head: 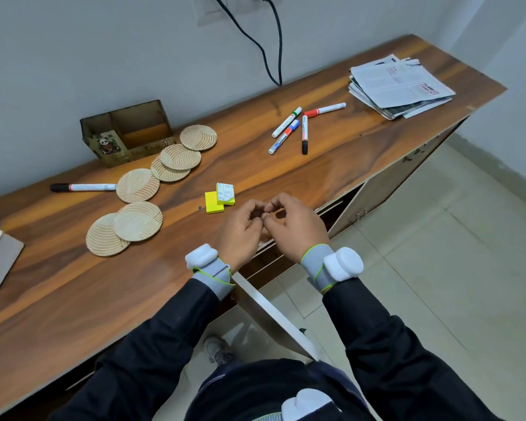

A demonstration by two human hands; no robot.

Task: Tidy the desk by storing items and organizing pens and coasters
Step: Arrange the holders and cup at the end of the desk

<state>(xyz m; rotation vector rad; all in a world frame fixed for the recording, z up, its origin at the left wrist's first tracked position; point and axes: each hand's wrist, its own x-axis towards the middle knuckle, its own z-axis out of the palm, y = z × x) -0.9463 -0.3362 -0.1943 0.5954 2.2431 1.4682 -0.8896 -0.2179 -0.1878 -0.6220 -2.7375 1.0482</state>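
At the front edge of the desk (73, 299), the left hand (240, 229) and the right hand (292, 226) meet with fingers curled inward and fingertips touching each other; whether they pinch something small between them I cannot tell, since nothing shows in the gap. The step looks like a pause before a pick, or the handling of a tiny item, and doing it well probably means settling that first and then freeing one hand for the nearest pieces: the yellow sticky notes (214, 202) and the small box (225, 192) leaning on them, just beyond the knuckles. A small dark speck (200, 208) lies beside the notes and could easily be missed. The coasters (137, 185) sprawl in loose overlapping groups to the left, some touching the wooden organizer (128, 132) by the wall, whose compartments look free for pens. Four markers (289, 130) lie crossed further right, well apart from the organizer, and a black marker (82, 187) touches one coaster at the far left. An open cabinet door (274, 317) juts out below the wrists and may catch a sleeve or knee. A stack of papers (398, 86) sits at the far right end, and cables (274, 41) hang down the wall behind
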